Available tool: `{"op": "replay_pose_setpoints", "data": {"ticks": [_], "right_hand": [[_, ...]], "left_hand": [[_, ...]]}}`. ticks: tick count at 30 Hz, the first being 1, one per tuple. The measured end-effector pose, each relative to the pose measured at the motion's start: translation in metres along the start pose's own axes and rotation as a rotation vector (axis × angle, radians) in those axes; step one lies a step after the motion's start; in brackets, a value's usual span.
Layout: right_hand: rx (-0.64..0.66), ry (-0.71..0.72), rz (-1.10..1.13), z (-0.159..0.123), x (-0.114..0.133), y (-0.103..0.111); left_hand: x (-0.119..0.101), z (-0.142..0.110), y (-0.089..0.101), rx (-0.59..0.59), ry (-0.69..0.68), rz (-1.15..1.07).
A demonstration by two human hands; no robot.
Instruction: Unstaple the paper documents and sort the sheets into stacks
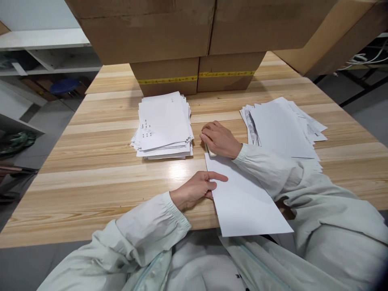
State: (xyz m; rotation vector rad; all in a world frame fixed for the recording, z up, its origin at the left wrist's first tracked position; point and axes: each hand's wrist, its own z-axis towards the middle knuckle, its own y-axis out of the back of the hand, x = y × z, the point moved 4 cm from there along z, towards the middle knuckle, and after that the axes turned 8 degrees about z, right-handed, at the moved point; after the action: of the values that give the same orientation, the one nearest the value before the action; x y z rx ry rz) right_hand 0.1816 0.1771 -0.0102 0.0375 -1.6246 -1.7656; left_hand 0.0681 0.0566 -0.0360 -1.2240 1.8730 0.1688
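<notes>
White paper (245, 202) lies at the table's front edge, its lower end hanging over. My left hand (200, 186) grips the paper's left edge, index finger stretched flat on top and the other fingers curled at the side. At the paper's far end my right hand (220, 139) is closed over a small pale stapler-like object (209, 152), mostly hidden under the palm. To the left is a stack of printed papers (163, 121). On the right, beyond my right forearm, lies a looser pile of papers (279, 121), fanned out and partly covered by the sleeve.
Large cardboard boxes (163, 32) stand stacked at the table's back, the lower ones with yellow tape (169, 80). Another box (330, 40) is at the back right. A white shelf (45, 39) and a blue stool (65, 85) are off to the left.
</notes>
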Motion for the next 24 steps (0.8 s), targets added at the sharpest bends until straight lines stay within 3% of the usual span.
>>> {"op": "replay_pose_setpoints", "data": {"ticks": [4,12,19,24], "right_hand": [[0.044,-0.046,-0.005,0.005,-0.004,-0.009],[0.114,-0.233,-0.026,0.015,0.000,-0.005],[-0.049,-0.137,-0.133,0.010,0.008,-0.020],[-0.064,-0.116,-0.151,0.007,0.011,-0.021]], "left_hand": [[-0.001,0.000,0.001,0.002,-0.001,-0.008],[-0.006,-0.001,0.004,-0.031,0.014,0.057],[-0.004,-0.001,0.003,-0.023,0.007,0.011],[-0.006,-0.001,0.003,-0.035,0.034,0.012]]}}
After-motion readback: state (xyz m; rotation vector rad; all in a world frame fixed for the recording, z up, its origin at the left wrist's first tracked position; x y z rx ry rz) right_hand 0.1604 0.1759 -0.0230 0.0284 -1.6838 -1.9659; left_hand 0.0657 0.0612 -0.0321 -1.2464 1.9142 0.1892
